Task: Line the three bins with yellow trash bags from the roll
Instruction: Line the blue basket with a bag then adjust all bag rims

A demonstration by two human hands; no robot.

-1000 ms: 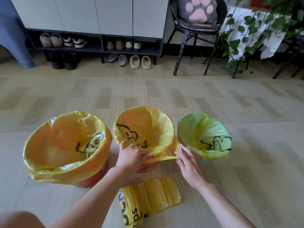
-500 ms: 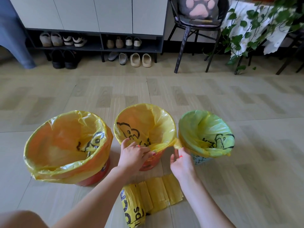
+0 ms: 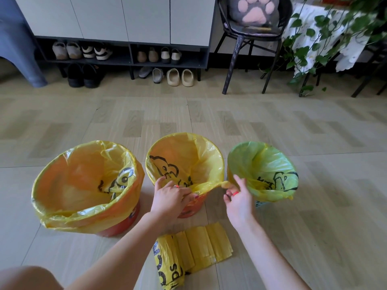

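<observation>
From the head view, three bins are seen in a row on the wood-look floor (image 3: 272, 126), each lined with a yellow bag: the large left bin (image 3: 117, 227), the middle bin (image 3: 189, 210) and the small right bin (image 3: 260, 203). The middle bag's near rim (image 3: 209, 186) is pinched by the left hand (image 3: 170, 198), and its stretched corner by the right hand (image 3: 238, 198). The flattened bag roll (image 3: 201, 245) is laid before the bins; black letters "DS" are printed on it.

The wood-look floor (image 3: 272, 126) carries three lined bins (image 3: 117, 229) and flattened yellow bags (image 3: 205, 241).
</observation>
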